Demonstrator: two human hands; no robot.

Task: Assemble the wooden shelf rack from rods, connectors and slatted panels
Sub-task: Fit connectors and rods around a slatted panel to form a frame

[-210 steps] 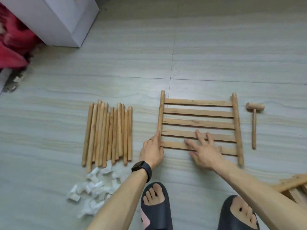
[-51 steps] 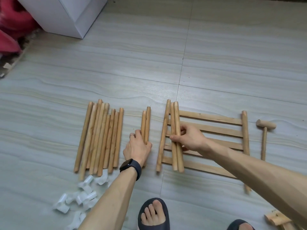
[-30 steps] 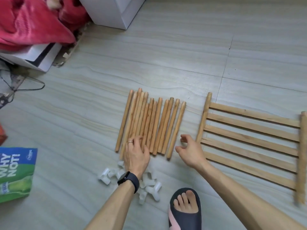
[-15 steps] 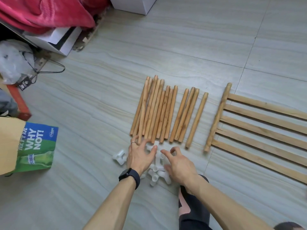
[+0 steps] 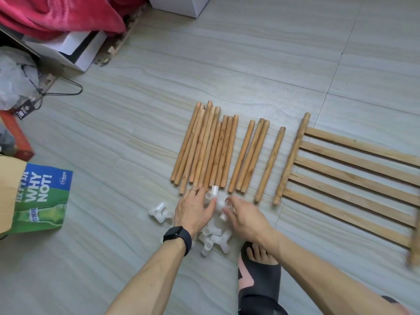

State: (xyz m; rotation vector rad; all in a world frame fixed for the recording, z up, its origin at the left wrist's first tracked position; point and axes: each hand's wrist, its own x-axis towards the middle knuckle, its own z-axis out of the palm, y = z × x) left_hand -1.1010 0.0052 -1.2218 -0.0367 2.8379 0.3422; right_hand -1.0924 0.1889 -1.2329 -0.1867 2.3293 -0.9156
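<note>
Nearest: a foot in a dark sandal (image 5: 259, 278) on the floor (image 5: 113, 258), which is pale grey tile with wavy tan streaks and thin grout lines.

Both forearms reach forward over a pile of white plastic connectors (image 5: 216, 241). Left hand (image 5: 195, 212), with a black watch (image 5: 177, 235) on the wrist and a ring on one finger, lies palm down on the pile, fingers loose and fairly straight, tips at the near ends of the rods. Right hand (image 5: 244, 218) has its fingers bent down onto the connectors; whether they actually grip one cannot be told. A few connectors lie just left of the left hand.

Beyond the hands: wooden rods (image 5: 211, 148) side by side on the tile, most bunched, four spaced out to the right. Slatted panel (image 5: 354, 178) lies flat further right.

Left edge: a green and blue bag (image 5: 43, 198). Far left corner: a grey plastic bag (image 5: 13, 80), a wire hanger (image 5: 66, 89), a red blanket (image 5: 56, 14) over white boxes.
</note>
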